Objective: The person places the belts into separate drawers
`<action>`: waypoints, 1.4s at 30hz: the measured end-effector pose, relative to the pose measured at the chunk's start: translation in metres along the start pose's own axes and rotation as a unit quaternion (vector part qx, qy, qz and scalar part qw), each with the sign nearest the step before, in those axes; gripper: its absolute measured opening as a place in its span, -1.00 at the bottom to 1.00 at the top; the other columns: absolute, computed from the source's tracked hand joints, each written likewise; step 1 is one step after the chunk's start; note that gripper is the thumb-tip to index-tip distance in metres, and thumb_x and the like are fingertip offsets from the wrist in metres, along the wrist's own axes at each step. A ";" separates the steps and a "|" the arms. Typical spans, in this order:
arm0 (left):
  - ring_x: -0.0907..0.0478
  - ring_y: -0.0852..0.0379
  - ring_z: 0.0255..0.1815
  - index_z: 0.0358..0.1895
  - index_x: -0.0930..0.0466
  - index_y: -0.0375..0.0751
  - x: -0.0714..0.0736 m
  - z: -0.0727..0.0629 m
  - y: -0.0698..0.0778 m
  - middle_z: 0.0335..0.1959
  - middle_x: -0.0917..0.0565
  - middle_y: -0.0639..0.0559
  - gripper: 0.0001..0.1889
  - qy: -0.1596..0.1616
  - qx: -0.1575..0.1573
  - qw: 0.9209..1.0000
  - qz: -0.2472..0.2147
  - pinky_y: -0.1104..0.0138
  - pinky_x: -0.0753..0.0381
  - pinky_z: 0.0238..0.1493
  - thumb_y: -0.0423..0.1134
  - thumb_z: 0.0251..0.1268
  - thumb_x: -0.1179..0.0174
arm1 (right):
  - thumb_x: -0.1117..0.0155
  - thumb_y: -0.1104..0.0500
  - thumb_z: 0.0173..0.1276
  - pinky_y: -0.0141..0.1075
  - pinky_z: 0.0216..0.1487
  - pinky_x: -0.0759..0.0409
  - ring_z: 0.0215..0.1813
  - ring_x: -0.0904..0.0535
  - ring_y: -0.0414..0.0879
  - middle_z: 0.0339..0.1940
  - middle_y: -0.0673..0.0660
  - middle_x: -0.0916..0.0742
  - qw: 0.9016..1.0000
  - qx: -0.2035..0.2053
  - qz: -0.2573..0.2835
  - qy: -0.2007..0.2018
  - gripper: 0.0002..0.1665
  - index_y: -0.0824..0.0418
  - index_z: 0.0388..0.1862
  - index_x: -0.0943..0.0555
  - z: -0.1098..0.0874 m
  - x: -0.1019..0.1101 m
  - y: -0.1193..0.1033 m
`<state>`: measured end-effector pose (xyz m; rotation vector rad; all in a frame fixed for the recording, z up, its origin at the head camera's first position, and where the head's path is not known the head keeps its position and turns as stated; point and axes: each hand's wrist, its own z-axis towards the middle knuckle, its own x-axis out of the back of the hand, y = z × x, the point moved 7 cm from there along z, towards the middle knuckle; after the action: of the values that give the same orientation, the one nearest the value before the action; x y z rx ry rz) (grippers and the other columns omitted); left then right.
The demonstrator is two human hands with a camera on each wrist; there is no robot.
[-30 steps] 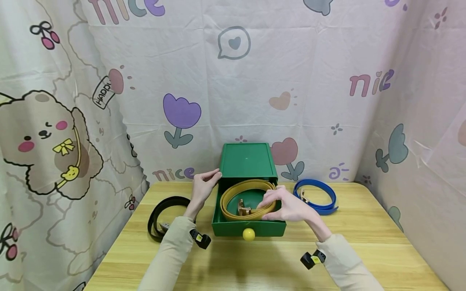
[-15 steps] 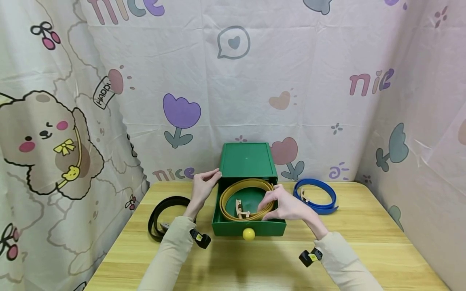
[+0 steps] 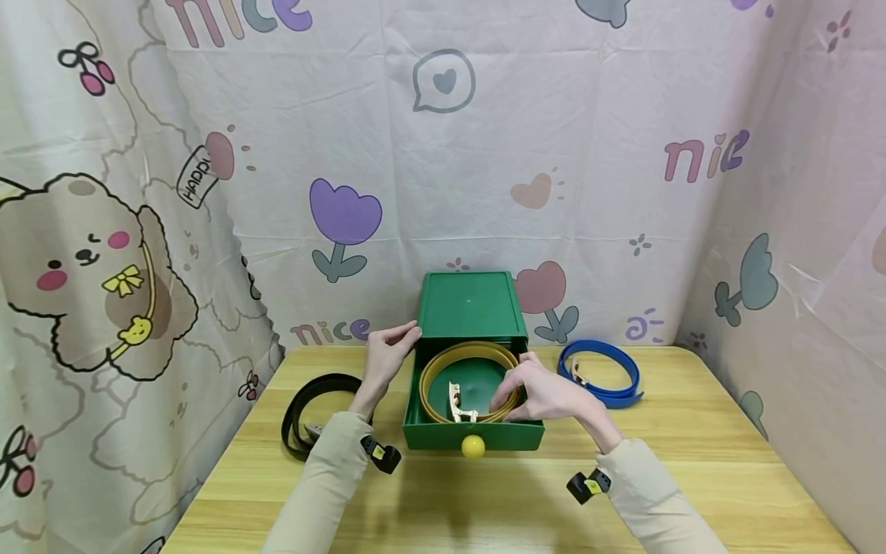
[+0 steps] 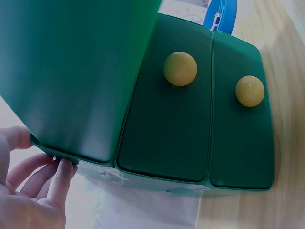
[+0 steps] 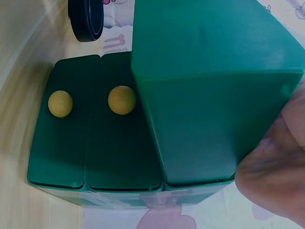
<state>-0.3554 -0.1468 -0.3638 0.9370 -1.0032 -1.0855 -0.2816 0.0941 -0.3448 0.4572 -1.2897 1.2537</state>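
A green drawer cabinet (image 3: 471,304) stands on the table with its top drawer (image 3: 508,437) pulled out, a yellow knob (image 3: 474,446) on its front. Inside the drawer lies a coiled yellow belt (image 3: 477,351) with a gold buckle (image 3: 454,402). My right hand (image 3: 550,388) pinches the right side of the coil, fingertips inside the loop and thumb near the drawer front. At the cabinet's upper left corner, my left hand (image 3: 386,358) grips the edge. The left wrist view shows those fingers (image 4: 59,183) at the cabinet's edge; neither wrist view shows the yellow belt.
Left of the cabinet lies a coiled black belt (image 3: 298,412), partly behind the left arm. A coiled blue belt (image 3: 626,362) sits at the right. Two lower drawers (image 4: 164,114) are closed, each with a yellow knob. A printed cloth hangs behind the wooden table (image 3: 450,500).
Inside the drawer, the yellow belt's right side has shifted slightly left, and its buckle has turned more upright. My right hand has moved a little left with it. The left hand has stayed put.
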 end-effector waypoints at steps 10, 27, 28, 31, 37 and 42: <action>-0.72 0.19 -0.03 0.12 -0.71 -0.26 0.000 -0.001 0.001 0.09 -0.73 -0.24 -0.67 -0.001 0.003 1.000 0.000 0.61 -0.58 -0.10 -0.23 0.35 -0.32 | -0.58 0.25 0.11 -0.27 0.00 0.01 -0.19 -0.65 -0.34 -0.30 -0.16 -0.85 0.999 -0.010 -0.023 -0.023 -0.79 0.01 -0.27 -0.83 0.001 -0.003 0.000; -0.64 0.51 -0.24 0.12 -0.70 -0.30 0.000 0.000 0.000 0.08 -0.73 -0.27 -0.67 0.002 0.001 1.000 -0.006 0.62 -0.58 -0.12 -0.26 0.34 -0.32 | -0.57 0.23 0.12 -0.28 0.00 0.00 -0.18 -0.65 -0.33 -0.26 -0.17 -0.85 0.999 -0.008 -0.033 -0.019 -0.76 -0.01 -0.21 -0.83 0.001 -0.004 -0.002; -0.65 0.50 -0.23 0.12 -0.70 -0.30 0.000 0.000 0.000 0.08 -0.73 -0.27 -0.67 0.002 0.001 1.000 -0.005 0.62 -0.58 -0.12 -0.26 0.34 -0.32 | -0.57 0.23 0.12 -0.28 0.00 0.00 -0.17 -0.66 -0.32 -0.25 -0.17 -0.85 0.999 -0.008 -0.032 -0.018 -0.75 -0.01 -0.20 -0.83 0.001 -0.004 -0.002; -0.68 0.40 -0.16 0.11 -0.71 -0.29 -0.001 0.000 0.000 0.08 -0.73 -0.26 -0.67 0.003 0.002 1.000 -0.004 0.62 -0.59 -0.11 -0.26 0.34 -0.32 | -0.58 0.23 0.11 -0.27 0.01 0.01 -0.12 -0.66 -0.30 -0.23 -0.15 -0.85 1.000 -0.009 -0.024 -0.015 -0.71 0.00 -0.16 -0.83 0.000 -0.003 -0.002; -0.72 0.23 -0.06 0.11 -0.72 -0.27 -0.001 0.001 -0.002 0.07 -0.74 -0.25 -0.67 0.006 0.004 1.000 -0.003 0.62 -0.59 -0.13 -0.23 0.33 -0.34 | -0.57 0.21 0.14 -0.27 0.03 -0.01 -0.07 -0.69 -0.26 -0.20 -0.10 -0.85 1.000 0.003 0.002 -0.002 -0.73 0.05 -0.14 -0.82 -0.001 -0.001 -0.002; -0.70 0.34 -0.12 0.11 -0.72 -0.27 -0.001 0.002 -0.003 0.06 -0.74 -0.25 -0.66 0.005 0.004 1.000 -0.004 0.63 -0.59 -0.13 -0.22 0.33 -0.34 | -0.55 0.19 0.17 -0.27 0.03 -0.02 -0.07 -0.71 -0.24 -0.20 -0.07 -0.86 0.999 0.010 0.028 0.017 -0.76 0.10 -0.14 -0.82 -0.001 0.000 -0.001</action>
<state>-0.3576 -0.1471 -0.3662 0.9520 -0.9966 -1.0829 -0.2798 0.0944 -0.3450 0.4158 -1.2703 1.3181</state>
